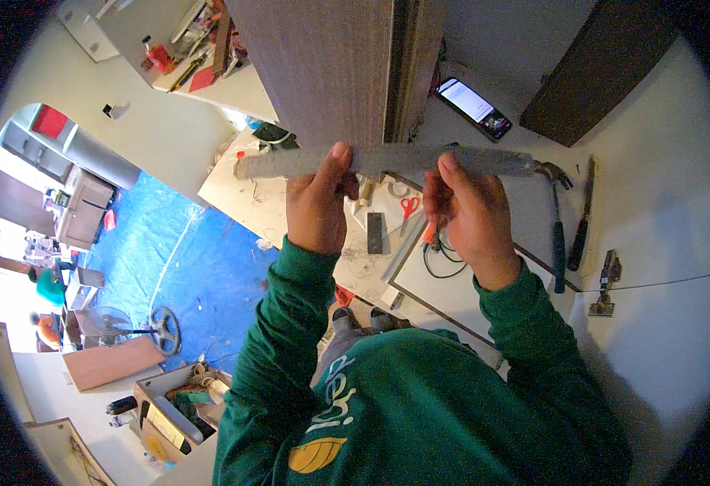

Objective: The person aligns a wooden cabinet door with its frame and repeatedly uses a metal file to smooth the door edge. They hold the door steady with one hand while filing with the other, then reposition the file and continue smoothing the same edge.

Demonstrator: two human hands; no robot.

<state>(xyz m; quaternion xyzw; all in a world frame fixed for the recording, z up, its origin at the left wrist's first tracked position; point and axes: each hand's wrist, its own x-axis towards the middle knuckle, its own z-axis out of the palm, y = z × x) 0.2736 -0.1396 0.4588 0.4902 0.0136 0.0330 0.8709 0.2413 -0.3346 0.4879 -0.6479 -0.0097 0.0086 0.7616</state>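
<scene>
A long, flat grey strip [395,157] stretches crosswise in front of me, its material too blurred to name. My left hand [318,206] pinches it left of its middle, thumb on the upper face. Further right, my right hand [472,215] grips the same strip between thumb and curled fingers. Below it, between my hands, lie red-handled scissors [409,207] and a dark rectangular block [377,233]. Just past the strip's right end is a claw hammer [558,235], beside a long tool with a black handle [583,231].
A tall wooden panel [314,65] rises ahead. A lit phone [475,108] lies near a dark brown board [598,69]. A metal hinge [605,285] rests at right. Blue sheeting [144,259] covers the floor at left, with a fan [110,322] and a filled wooden box [148,405].
</scene>
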